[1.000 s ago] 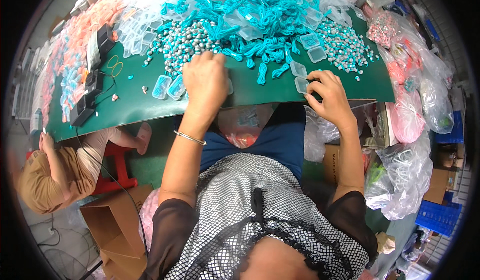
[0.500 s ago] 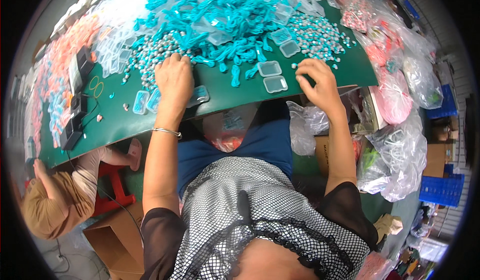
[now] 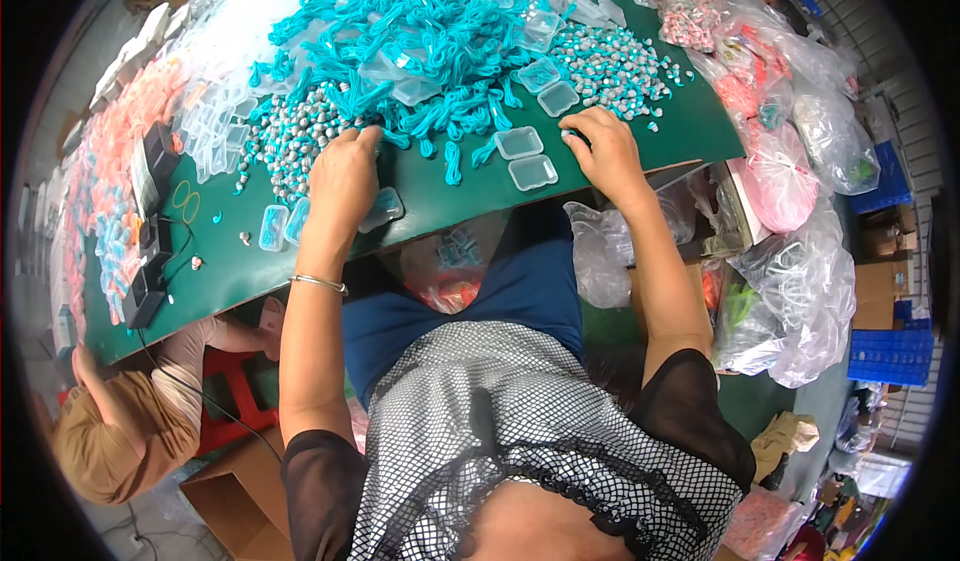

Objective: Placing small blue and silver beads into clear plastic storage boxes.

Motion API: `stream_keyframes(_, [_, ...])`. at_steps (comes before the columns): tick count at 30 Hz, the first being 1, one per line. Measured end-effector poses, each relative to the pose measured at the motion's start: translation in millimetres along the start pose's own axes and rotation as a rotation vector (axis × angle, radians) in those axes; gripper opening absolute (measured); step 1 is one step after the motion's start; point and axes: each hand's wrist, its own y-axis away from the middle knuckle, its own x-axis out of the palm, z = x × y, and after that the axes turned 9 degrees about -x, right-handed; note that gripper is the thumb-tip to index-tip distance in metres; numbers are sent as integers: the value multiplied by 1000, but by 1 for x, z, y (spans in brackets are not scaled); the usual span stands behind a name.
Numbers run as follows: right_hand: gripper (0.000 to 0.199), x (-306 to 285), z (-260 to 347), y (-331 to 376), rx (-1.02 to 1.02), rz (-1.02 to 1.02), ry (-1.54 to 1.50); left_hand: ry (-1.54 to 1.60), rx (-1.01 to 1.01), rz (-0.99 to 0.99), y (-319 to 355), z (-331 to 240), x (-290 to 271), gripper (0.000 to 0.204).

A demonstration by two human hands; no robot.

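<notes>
My left hand (image 3: 343,179) is closed at the near edge of the left pile of grey and turquoise beads (image 3: 290,136); its fingertips are turned away, so what they hold is hidden. Between my hands an open clear plastic box (image 3: 532,172) lies on the green table, its two halves side by side and nothing visible inside. Just right of it, my right hand (image 3: 608,158) has its thumb and fingers bent together on a small bead (image 3: 568,133). Small clear boxes (image 3: 273,228) with turquoise contents lie beside my left wrist. Another clear box (image 3: 384,208) is partly behind that hand.
A heap of turquoise cord bundles (image 3: 400,31) covers the table's far middle. A second bead pile (image 3: 615,71) is at the right. Black devices (image 3: 147,289) and peach items (image 3: 130,126) stand left. Plastic bags (image 3: 785,181) crowd the right. Another person (image 3: 130,421) sits at left.
My right hand has moved left, its fingers drawing in onto a bead by the open box. My left hand stays by the left bead pile and has turned slightly. The whole view has shifted a little.
</notes>
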Motion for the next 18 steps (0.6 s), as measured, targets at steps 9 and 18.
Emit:
stream_keyframes(9, [15, 1, 1, -5, -29, -150, -53, -136, -52, 147, -17, 4, 2, 19])
stream_keyframes(18, [16, 61, 0, 8, 155, -225, -174, -280, -27, 523, -21, 39, -8, 51])
